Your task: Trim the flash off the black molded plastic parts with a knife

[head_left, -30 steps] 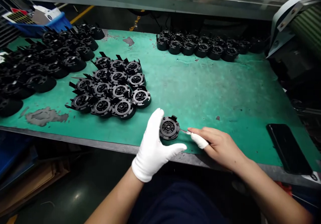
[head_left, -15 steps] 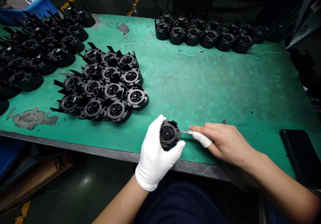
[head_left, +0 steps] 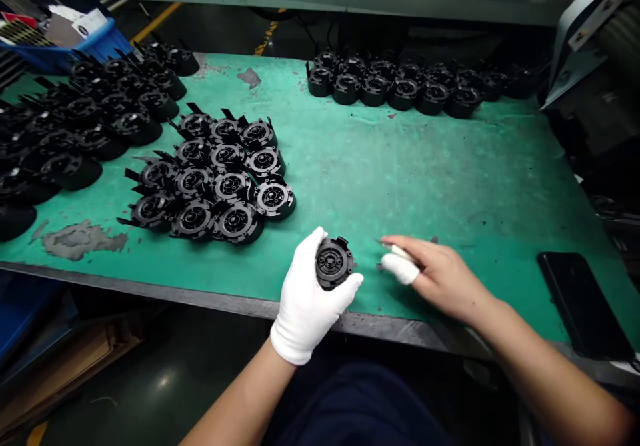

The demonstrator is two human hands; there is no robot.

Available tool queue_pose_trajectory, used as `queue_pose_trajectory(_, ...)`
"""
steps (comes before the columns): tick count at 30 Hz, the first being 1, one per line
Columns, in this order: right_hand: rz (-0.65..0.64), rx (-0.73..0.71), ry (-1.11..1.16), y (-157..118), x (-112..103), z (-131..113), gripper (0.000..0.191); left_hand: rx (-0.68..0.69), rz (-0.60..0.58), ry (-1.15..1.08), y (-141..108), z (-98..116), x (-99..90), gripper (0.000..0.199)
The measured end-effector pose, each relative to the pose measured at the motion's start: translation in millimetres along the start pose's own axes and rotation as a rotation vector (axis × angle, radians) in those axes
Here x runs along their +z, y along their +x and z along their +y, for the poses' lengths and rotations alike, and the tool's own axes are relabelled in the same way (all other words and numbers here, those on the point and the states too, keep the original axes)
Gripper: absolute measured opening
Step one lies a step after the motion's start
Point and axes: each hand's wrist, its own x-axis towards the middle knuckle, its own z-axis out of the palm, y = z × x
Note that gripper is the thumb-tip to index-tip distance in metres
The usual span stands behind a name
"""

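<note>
My left hand [head_left: 310, 296], in a white glove, is wrapped round a round black plastic part [head_left: 334, 263], its ribbed face turned up, above the front edge of the green table. To the right of it, my right hand [head_left: 435, 269] is bare except for a white cover on the thumb. Its fingers are closed on a thin blade-like tool [head_left: 400, 253], blurred, whose tip points toward the black part without touching it. A small dark bit [head_left: 380, 267] shows beside the thumb.
Similar black parts [head_left: 233, 186] stand grouped left of centre on the green table [head_left: 420, 166]. More parts [head_left: 80, 119] fill the far left, and rows [head_left: 405, 93] line the back. A black phone [head_left: 585, 303] lies at right; a blue bin [head_left: 90, 46] is at the back left.
My right hand has drawn the tool slightly away from the black part, and its thumb and tool have shifted apart. My left hand still holds the part. The camera view has tilted up a little.
</note>
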Motion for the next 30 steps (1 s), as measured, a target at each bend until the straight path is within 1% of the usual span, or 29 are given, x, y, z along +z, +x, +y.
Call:
queue_pose_trajectory(2,-0.076,-0.029,0.228,-10,17,-21,0.05,-0.035,-0.083,-0.08,4,5,-11.9,0.086)
queue_pose_trajectory(3,-0.102,-0.045,0.311,-15,25,-32,0.053,-0.051,-0.146,-0.107,5,9,-21.1,0.08)
queue_pose_trajectory(5,-0.096,-0.041,0.44,-27,41,-52,0.053,-0.058,-0.262,-0.119,5,20,-42.6,0.058)
queue_pose_trajectory(6,-0.07,-0.008,0.511,-34,47,-61,0.051,-0.047,-0.293,-0.108,2,25,-53.2,0.05)
queue_pose_trajectory(7,-0.043,0.05,0.599,-41,52,-71,0.05,-0.031,-0.308,-0.095,-2,29,-62.3,0.048)
queue_pose_trajectory(9,-0.002,0.211,0.816,-56,60,-88,0.049,-0.001,-0.321,-0.105,-16,36,-73.4,0.054)
queue_pose_trajectory(10,0.003,0.294,0.936,-63,64,-96,0.049,0.005,-0.32,-0.127,-25,37,-74.9,0.059)
queue_pose_trajectory(12,-0.02,0.42,1.155,-76,71,-109,0.052,0.012,-0.298,-0.184,-43,36,-71.4,0.078)
queue_pose_trajectory(13,-0.038,0.458,1.246,-82,73,-113,0.053,0.022,-0.274,-0.197,-51,34,-67.8,0.086)
queue_pose_trajectory(14,-0.061,0.485,1.321,-87,75,-116,0.055,0.037,-0.251,-0.189,-59,32,-63.7,0.088)
queue_pose_trajectory(15,-0.085,0.51,1.377,-93,76,-116,0.056,0.057,-0.242,-0.164,-64,29,-59.8,0.081)
queue_pose_trajectory(16,-0.102,0.537,1.408,-98,76,-114,0.056,0.075,-0.243,-0.131,-68,26,-56.2,0.07)
queue_pose_trajectory(18,-0.118,0.606,1.411,-110,73,-105,0.054,0.068,-0.236,-0.067,-72,20,-50.2,0.043)
queue_pose_trajectory(19,-0.118,0.641,1.404,-116,72,-99,0.052,0.049,-0.224,-0.035,-72,18,-47.4,0.034)
queue_pose_trajectory(20,-0.105,0.675,1.4,-121,70,-92,0.049,0.033,-0.203,0.012,-72,15,-44.6,0.03)
queue_pose_trajectory(22,-0.063,0.72,1.411,-129,71,-82,0.045,0.038,-0.136,0.151,-71,10,-38.4,0.027)
queue_pose_trajectory(25,-0.025,0.714,1.391,-129,82,-75,0.048,0.087,-0.087,0.289,-73,6,-28.3,0.025)
queue_pose_trajectory(28,-0.057,0.643,1.298,-120,99,-75,0.044,0.084,-0.131,0.284,-80,3,-20.8,0.029)
queue_pose_trajectory(30,-0.076,0.588,1.203,-113,108,-74,0.041,0.104,-0.16,0.279,-84,1,-18.0,0.03)
